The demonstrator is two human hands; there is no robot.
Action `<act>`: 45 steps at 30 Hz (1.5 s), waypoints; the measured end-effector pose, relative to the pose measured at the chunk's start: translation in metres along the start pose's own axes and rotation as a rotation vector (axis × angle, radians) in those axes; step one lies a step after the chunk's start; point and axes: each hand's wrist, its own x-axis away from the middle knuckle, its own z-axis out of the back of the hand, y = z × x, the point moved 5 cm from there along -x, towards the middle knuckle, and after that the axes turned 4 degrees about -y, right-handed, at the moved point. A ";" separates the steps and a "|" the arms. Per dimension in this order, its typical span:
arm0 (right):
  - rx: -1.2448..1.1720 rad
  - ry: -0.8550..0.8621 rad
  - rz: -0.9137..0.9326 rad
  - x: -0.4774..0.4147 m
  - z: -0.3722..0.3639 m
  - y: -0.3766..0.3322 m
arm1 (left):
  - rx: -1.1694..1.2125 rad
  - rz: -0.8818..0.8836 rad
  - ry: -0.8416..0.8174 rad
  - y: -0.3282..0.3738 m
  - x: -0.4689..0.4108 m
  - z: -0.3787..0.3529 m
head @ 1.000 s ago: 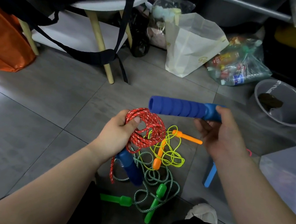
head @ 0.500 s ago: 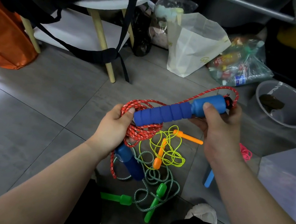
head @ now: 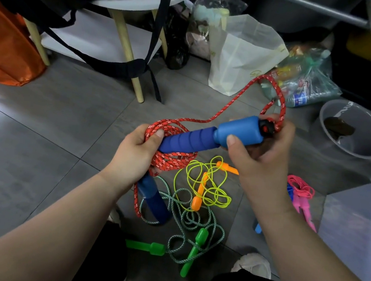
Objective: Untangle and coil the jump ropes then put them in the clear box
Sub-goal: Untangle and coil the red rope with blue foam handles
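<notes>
My left hand (head: 136,152) grips a coil of red speckled rope (head: 172,127) above the floor. My right hand (head: 258,152) holds that rope's blue handle (head: 212,136) by its thick end, the handle's grip end lying through the coil. A loose red loop arcs up past my right hand. The rope's second blue handle (head: 153,196) hangs below my left hand. On the floor lie a yellow rope with orange handles (head: 203,183), a green rope with green handles (head: 192,239), and a pink rope (head: 300,191) at the right. The clear box (head: 358,227) sits at the right edge.
A white table with wooden legs (head: 124,40) and black straps stands ahead left, an orange bag (head: 6,48) beside it. A white paper bag (head: 241,54), a plastic bag of bottles (head: 305,77) and a grey bucket (head: 352,130) line the back. My shoe (head: 254,264) shows below.
My right hand has swung the blue handle down and pushed it through the red coil in my left hand. A loop of red rope now arcs up to the right.
</notes>
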 end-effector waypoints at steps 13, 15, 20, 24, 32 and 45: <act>-0.123 0.041 -0.071 0.004 -0.005 0.018 | 0.363 0.153 -0.145 -0.010 -0.004 -0.002; -0.121 -0.020 -0.051 0.004 -0.009 0.013 | 0.360 0.152 -0.161 -0.010 -0.002 -0.002; -0.036 -0.151 0.049 0.008 -0.018 0.008 | 0.321 0.123 -0.223 -0.010 -0.001 -0.007; 0.040 -0.202 0.016 0.019 -0.028 0.024 | 0.344 0.084 -0.247 -0.003 0.001 -0.011; 0.180 -0.363 -0.180 0.019 -0.041 0.029 | 0.339 0.075 -0.214 -0.003 -0.001 -0.016; -0.697 -0.419 -0.881 0.020 -0.049 0.069 | 0.222 0.043 -0.242 -0.004 0.002 -0.016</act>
